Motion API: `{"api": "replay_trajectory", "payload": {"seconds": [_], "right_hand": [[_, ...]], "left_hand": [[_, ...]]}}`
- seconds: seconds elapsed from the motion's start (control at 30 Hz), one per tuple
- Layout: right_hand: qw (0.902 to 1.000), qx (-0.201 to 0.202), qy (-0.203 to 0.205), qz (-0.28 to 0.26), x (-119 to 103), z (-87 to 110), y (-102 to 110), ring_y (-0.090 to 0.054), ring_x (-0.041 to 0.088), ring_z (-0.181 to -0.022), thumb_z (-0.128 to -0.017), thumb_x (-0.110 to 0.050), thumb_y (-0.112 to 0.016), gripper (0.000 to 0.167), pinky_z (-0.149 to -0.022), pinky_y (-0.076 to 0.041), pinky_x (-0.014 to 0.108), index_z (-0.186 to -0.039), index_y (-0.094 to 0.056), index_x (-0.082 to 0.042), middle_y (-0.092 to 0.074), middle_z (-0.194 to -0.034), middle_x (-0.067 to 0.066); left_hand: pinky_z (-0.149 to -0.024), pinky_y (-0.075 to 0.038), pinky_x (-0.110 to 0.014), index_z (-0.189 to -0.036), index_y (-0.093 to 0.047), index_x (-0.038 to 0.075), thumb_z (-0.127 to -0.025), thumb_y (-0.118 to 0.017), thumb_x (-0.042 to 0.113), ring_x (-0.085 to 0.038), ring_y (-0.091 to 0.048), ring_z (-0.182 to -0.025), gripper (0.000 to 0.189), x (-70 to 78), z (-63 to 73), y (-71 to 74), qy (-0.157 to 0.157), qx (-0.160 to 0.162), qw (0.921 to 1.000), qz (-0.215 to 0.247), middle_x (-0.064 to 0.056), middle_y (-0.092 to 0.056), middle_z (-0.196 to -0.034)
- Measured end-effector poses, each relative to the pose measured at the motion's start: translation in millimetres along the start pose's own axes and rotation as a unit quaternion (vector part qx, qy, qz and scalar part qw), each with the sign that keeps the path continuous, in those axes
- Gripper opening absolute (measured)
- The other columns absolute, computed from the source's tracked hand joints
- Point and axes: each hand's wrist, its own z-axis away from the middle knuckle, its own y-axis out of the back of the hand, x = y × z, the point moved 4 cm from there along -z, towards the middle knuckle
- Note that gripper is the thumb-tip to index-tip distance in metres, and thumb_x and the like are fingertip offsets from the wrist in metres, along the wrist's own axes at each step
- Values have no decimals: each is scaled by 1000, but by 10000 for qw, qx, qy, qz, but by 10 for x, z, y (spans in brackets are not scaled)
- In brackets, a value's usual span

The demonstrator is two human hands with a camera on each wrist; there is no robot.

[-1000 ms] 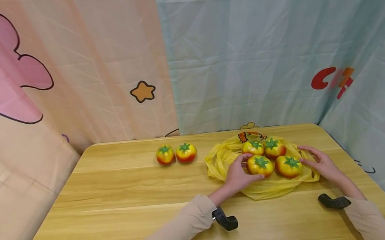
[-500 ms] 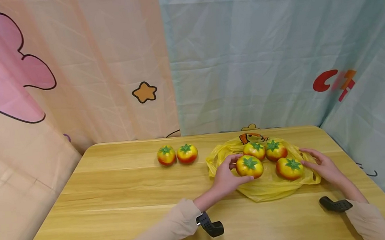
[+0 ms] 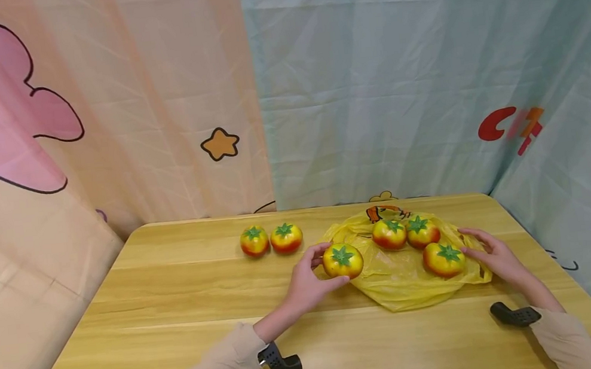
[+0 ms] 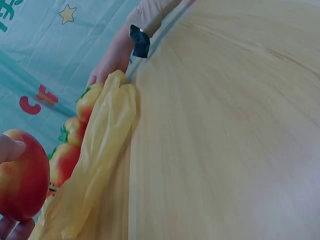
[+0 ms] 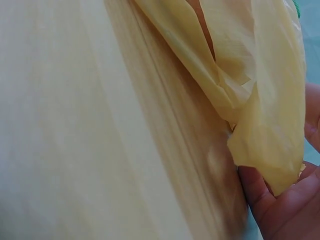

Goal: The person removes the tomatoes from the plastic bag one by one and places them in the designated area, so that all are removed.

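My left hand grips a yellow-red tomato with a green star-shaped stem top, thumb at the near side and fingers behind, over the left edge of a yellow plastic bag. In the left wrist view the held tomato shows its red side under the thumb. Three more tomatoes sit on the flattened bag. At the bag's right edge rests my right hand, its thumb beside the nearest tomato. The right wrist view has the bag's loose edge lying between thumb and fingers.
Two tomatoes stand side by side on the wooden table, left of the bag near the back edge. Behind the table hangs a printed cloth. A black wrist mount juts from the left sleeve.
The left hand has carried its tomato leftward, away from the other three on the bag and toward the bag's left edge. The right hand has stayed in place.
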Motion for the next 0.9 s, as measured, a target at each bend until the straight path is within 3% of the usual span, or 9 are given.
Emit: {"api": "replay_trajectory", "payload": {"seconds": [0.03, 0.07, 0.13, 0.23, 0.27, 0.37, 0.9], "right_hand": [[10000, 7, 18, 33, 3, -3, -2, -22, -27, -115, -97, -13, -55, 49, -100, -18, 1, -141, -39, 4, -37, -123, -39], [10000, 3, 31, 12, 1, -5, -4, -22, -27, -115, -97, -13, -55, 49, -102, -18, 2, -140, -40, 4, -37, -122, -39], [10000, -19, 39, -85, -9, -5, -9, -23, -27, -115, -97, -13, -55, 49, -116, -15, 17, -141, -39, 4, -38, -122, -39], [9999, -39, 36, -127, -23, 2, -15, -23, -27, -115, -98, -15, -55, 48, -116, -15, 17, -140, -40, 3, -38, -121, -39], [9999, -50, 45, -142, -25, 4, -17, -23, -27, -115, -98, -15, -54, 48, -116, -15, 16, -141, -40, 2, -38, -121, -40], [9999, -28, 85, -60, -16, 4, -18, -23, -27, -114, -98, -16, -54, 47, -91, -18, -6, -140, -41, 1, -38, -121, -40], [9999, -14, 127, -85, -20, 2, -21, -24, -28, -114, -98, -16, -54, 48, -90, -18, -6, -141, -41, 1, -38, -121, -41]], "left_hand": [[-103, -42, -47, -131, -50, 5, -73, -83, 16, -27, -55, -113, 67, -14, 9, 44, -42, 40, 10000, -42, -10, -56, -132], [-104, -42, -47, -130, -50, 5, -73, -83, 16, -28, -55, -113, 67, -24, 17, 88, -68, 86, 9999, -70, -10, -56, -132], [-104, -42, -48, -129, -51, 5, -73, -83, 15, -29, -56, -113, 65, -40, 30, 177, -135, 189, 9996, -128, -11, -56, -132], [-105, -41, -49, -129, -51, 4, -73, -83, 14, -30, -56, -114, 65, -60, 41, 298, -186, 344, 9991, -171, -11, -56, -132], [-105, -41, -50, -129, -51, 4, -73, -83, 14, -30, -56, -114, 65, -67, 43, 334, -194, 406, 9989, -155, -11, -56, -132], [-105, -40, -51, -129, -51, 3, -73, -83, 13, -32, -56, -113, 65, -109, 52, 432, -210, 547, 9982, -149, -13, -56, -132], [-108, -38, -51, -131, -49, 4, -72, -83, 11, -32, -53, -117, 69, -248, 189, 931, 16, 1252, 9920, -177, -15, -53, -133]]}}
